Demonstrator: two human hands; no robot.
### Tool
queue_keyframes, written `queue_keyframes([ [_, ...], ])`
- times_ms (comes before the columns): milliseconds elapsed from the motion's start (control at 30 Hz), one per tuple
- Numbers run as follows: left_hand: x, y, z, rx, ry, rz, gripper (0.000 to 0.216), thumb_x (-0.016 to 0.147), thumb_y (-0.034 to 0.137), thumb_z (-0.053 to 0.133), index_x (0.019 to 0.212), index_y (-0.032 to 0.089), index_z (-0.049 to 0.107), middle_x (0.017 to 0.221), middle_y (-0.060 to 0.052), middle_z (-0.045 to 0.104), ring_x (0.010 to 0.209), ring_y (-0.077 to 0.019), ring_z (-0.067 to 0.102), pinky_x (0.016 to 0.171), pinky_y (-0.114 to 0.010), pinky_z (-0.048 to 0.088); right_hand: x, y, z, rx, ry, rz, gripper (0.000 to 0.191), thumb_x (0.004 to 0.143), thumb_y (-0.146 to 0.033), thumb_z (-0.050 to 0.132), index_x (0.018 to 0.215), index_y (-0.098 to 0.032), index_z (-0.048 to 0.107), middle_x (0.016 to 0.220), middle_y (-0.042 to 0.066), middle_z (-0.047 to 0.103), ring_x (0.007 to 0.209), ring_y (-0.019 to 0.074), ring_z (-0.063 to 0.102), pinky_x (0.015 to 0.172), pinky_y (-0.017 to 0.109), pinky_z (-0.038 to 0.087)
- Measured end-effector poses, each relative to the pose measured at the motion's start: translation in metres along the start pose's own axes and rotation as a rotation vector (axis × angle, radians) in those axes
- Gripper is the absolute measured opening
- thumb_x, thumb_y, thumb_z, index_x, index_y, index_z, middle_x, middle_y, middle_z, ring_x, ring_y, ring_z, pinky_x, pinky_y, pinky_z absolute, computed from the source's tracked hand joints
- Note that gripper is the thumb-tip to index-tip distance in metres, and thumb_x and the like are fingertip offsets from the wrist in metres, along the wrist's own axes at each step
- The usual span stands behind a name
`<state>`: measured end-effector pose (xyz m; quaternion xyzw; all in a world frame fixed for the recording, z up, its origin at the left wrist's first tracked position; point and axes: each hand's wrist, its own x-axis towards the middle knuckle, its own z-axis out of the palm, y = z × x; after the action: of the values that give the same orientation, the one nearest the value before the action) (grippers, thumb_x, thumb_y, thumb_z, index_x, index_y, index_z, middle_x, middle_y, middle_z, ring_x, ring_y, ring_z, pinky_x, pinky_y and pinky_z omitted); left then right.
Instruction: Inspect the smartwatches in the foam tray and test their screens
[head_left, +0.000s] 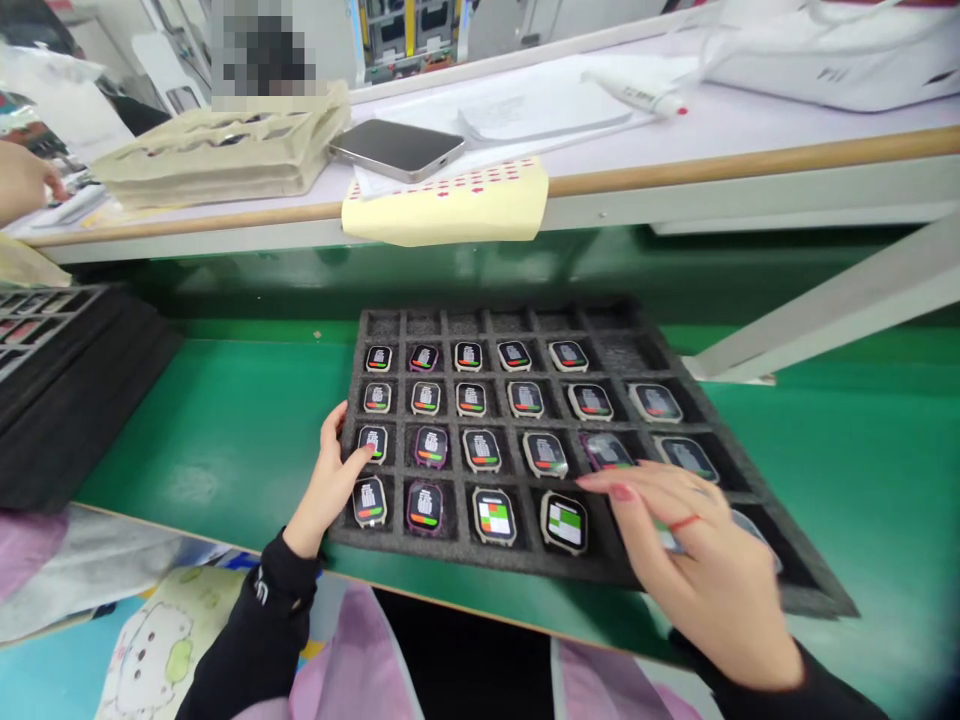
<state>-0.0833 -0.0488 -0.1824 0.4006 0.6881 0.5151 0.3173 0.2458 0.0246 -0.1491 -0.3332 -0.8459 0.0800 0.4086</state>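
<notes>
- Green worktop point(225, 420): broad surface extending across the view beneath a raised shelf point(720, 160), which is white with a wood-coloured front edge.
- Foam tray point(480, 562): dark grey, divided into square compartments, lying on the worktop directly before the person, between the two hands.
- Stack of black trays point(82, 400): far left on the worktop, well apart from the foam tray.
- Beige tray point(217, 180): at the left of the shelf; its contents are too small to identify.
- Right hand point(712, 555): above the near right portion of the foam tray, fingers extended and slightly bent, hiding several compartments; whether it grasps anything cannot be told.
- Left hand point(330, 490): grasping the foam tray's left edge, thumb over the rim.
- Yellow sheet point(450, 215): marked in red, hanging over the shelf's front edge.
- Phone point(401, 147): dark-screened, on the shelf just beside the beige tray.
- Smartwatches point(481, 450): seated singly in compartments of the foam tray; most visible screens are dark with red-and-green bars, while two in the nearest row show larger green and white blocks.
</notes>
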Motion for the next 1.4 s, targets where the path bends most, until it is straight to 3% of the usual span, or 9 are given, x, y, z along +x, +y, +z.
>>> queue_keyframes([
  [233, -0.001, -0.004, 0.002, 0.057, -0.017, 0.039, 0.078, 0.081, 0.038, 0.071, 0.144, 0.018, 0.031, 0.155, -0.016, 0.037, 0.145, -0.0274, 0.037, 0.123, -0.044, 0.028, -0.016, 0.012, -0.008, -0.05, 0.206, 0.094, 0.022, 0.103, -0.015, 0.051, 0.089, -0.019, 0.068, 0.085, 0.004, 0.07, 0.079, 0.0216, 0.067, 0.098, 0.041, 0.05],
  [533, 0.001, -0.003, 0.0, -0.005, -0.011, 0.021, 0.061, 0.09, 0.039, 0.059, 0.145, 0.021, 0.038, 0.155, -0.011, 0.041, 0.145, -0.024, 0.038, 0.121, -0.04, 0.033, -0.017, 0.01, -0.007, -0.041, 0.234, 0.133, 0.024, 0.105, -0.017, 0.049, 0.091, -0.023, 0.067, 0.084, 0.005, 0.071, 0.08, 0.025, 0.069, 0.097, 0.046, 0.052],
  [667, 0.016, -0.002, -0.001, -0.026, 0.017, 0.0, 0.055, 0.092, 0.041, 0.057, 0.142, 0.021, 0.046, 0.153, -0.01, 0.047, 0.143, -0.0237, 0.042, 0.121, -0.039, 0.034, -0.011, 0.015, -0.008, -0.058, 0.146, 0.131, 0.026, 0.108, -0.02, 0.044, 0.099, -0.022, 0.068, 0.089, 0.008, 0.072, 0.086, 0.028, 0.07, 0.099, 0.051, 0.05],
  [767, 0.036, 0.001, 0.0, -0.035, 0.037, -0.018, 0.051, 0.094, 0.04, 0.055, 0.141, 0.02, 0.051, 0.152, -0.009, 0.049, 0.143, -0.0243, 0.044, 0.121, -0.039, 0.034, -0.007, 0.021, -0.007, -0.006, 0.083, 0.105, 0.028, 0.109, -0.019, 0.041, 0.117, -0.019, 0.068, 0.099, 0.009, 0.073, 0.096, 0.0292, 0.07, 0.106, 0.055, 0.045],
  [1000, 0.086, 0.01, 0.006, -0.008, 0.084, -0.001, 0.042, 0.092, 0.031, 0.058, 0.13, 0.015, 0.066, 0.143, -0.009, 0.06, 0.139, -0.0246, 0.05, 0.122, -0.04, 0.033, -0.006, 0.023, -0.001, 0.137, -0.09, 0.023, 0.045, 0.11, -0.015, 0.034, 0.154, -0.022, 0.042, 0.125, 0.01, 0.067, 0.122, 0.0276, 0.059, 0.116, 0.065, 0.03],
  [1100, 0.1, 0.008, 0.006, -0.003, 0.121, 0.011, 0.041, 0.089, 0.027, 0.06, 0.127, 0.012, 0.067, 0.138, -0.011, 0.063, 0.134, -0.0253, 0.055, 0.12, -0.042, 0.035, -0.008, 0.023, -0.001, 0.15, -0.169, -0.019, 0.048, 0.109, -0.012, 0.033, 0.156, -0.021, 0.037, 0.134, 0.012, 0.062, 0.129, 0.0278, 0.053, 0.118, 0.069, 0.022],
  [1400, 0.103, 0.004, 0.003, 0.002, 0.126, 0.01, 0.042, 0.088, 0.031, 0.063, 0.125, 0.013, 0.069, 0.135, -0.01, 0.065, 0.132, -0.0276, 0.057, 0.118, -0.044, 0.039, -0.005, 0.021, -0.003, 0.098, -0.363, -0.047, 0.042, 0.107, -0.01, 0.031, 0.145, -0.011, 0.05, 0.137, 0.013, 0.059, 0.141, 0.0332, 0.038, 0.118, 0.072, 0.022],
])
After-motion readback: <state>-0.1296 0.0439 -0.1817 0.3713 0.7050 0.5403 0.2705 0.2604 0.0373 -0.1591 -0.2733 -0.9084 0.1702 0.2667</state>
